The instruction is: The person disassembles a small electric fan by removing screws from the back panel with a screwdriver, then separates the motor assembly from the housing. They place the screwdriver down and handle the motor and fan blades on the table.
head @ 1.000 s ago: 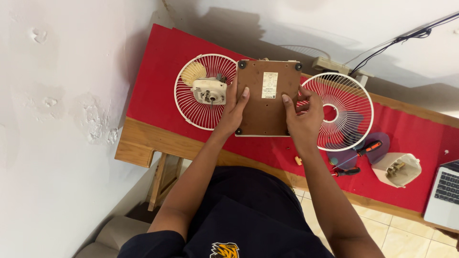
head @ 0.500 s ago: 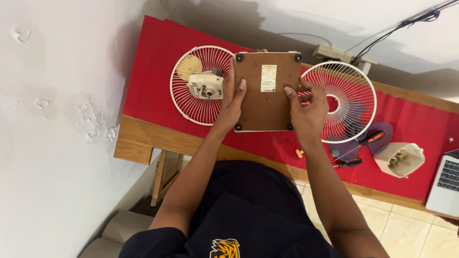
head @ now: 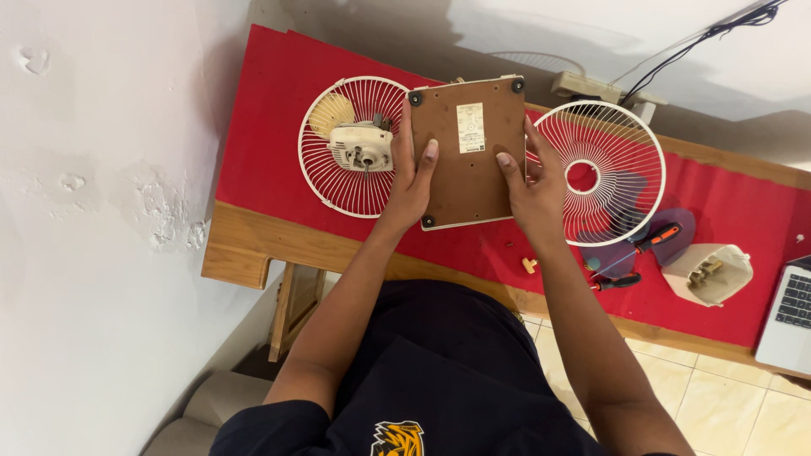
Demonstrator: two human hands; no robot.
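Brown square base plate (head: 467, 152) held by both hands over a red table cover (head: 262, 110).

Left hand (head: 411, 181) grips the plate's left edge, thumb laid on its underside, fingers wrapped behind; right hand (head: 532, 181) clasps the right edge the same way. The plate is tilted up with its black corner feet and a pale label facing the camera, its lower edge close to the table. Just beside its left edge lies a white wire grille (head: 355, 145) carrying a cream motor (head: 361, 145); a second wire grille (head: 601, 171) sits just beside its right edge, partly behind the right hand. Further right lie orange-handled screwdrivers (head: 655, 238), a cream housing (head: 708, 274) and a laptop corner (head: 790, 314). Bare red cloth shows at the far left and along the near wooden table edge (head: 253, 245), where a small peg (head: 530, 265) rests.
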